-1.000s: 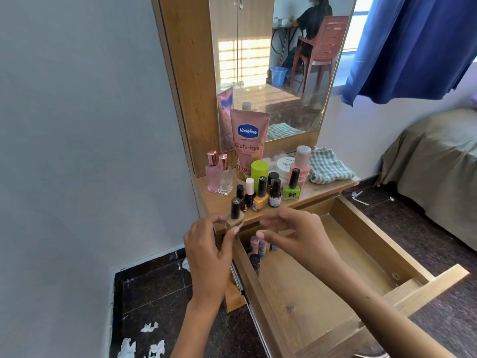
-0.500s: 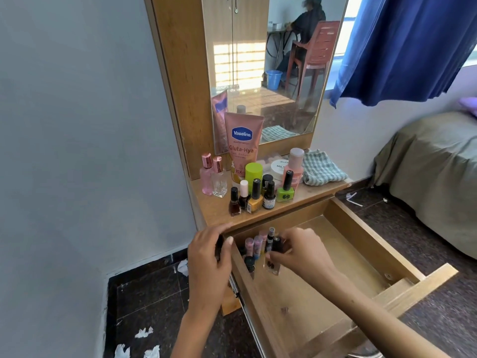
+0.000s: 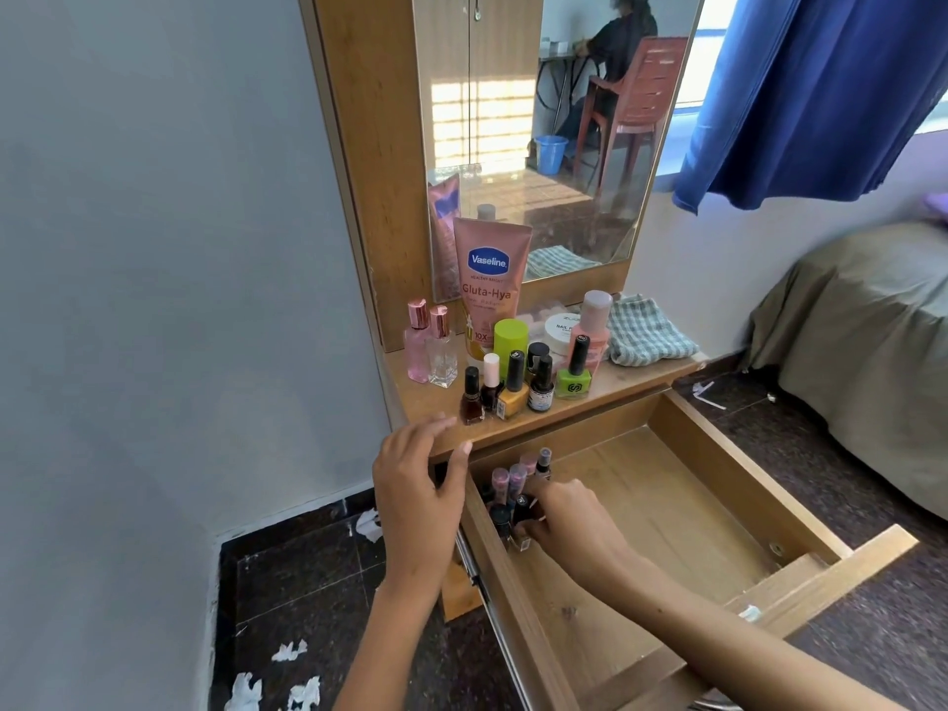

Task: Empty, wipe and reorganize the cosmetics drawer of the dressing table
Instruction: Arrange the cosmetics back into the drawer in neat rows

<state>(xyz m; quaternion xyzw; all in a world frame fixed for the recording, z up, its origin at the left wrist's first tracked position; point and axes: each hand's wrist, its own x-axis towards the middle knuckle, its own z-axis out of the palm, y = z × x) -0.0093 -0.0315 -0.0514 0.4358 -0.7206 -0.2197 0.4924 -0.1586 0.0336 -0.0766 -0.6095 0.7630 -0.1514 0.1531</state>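
The wooden drawer [image 3: 744, 469] of the dressing table is pulled out. Several small cosmetic bottles [image 3: 515, 477] stand packed in its back left corner. My right hand [image 3: 569, 520] is inside the drawer at that cluster, fingers closed on a dark nail polish bottle [image 3: 520, 505]. My left hand [image 3: 415, 484] rests on the front edge of the tabletop, fingers spread, holding nothing. On the tabletop stand several nail polish bottles [image 3: 513, 387], a green one [image 3: 574, 377], a pink Vaseline tube [image 3: 490, 279] and two perfume bottles [image 3: 431, 346].
A checked cloth [image 3: 646, 331] lies at the right end of the tabletop under the mirror [image 3: 538, 120]. Most of the drawer floor [image 3: 667, 515] is bare wood. A bed [image 3: 862, 351] stands to the right. White paper scraps [image 3: 287, 654] litter the dark floor at left.
A black-capped bottle held at the tabletop edge a second ago went down into the drawer's back left corner in my right hand. My left hand let go and settled on the tabletop edge.
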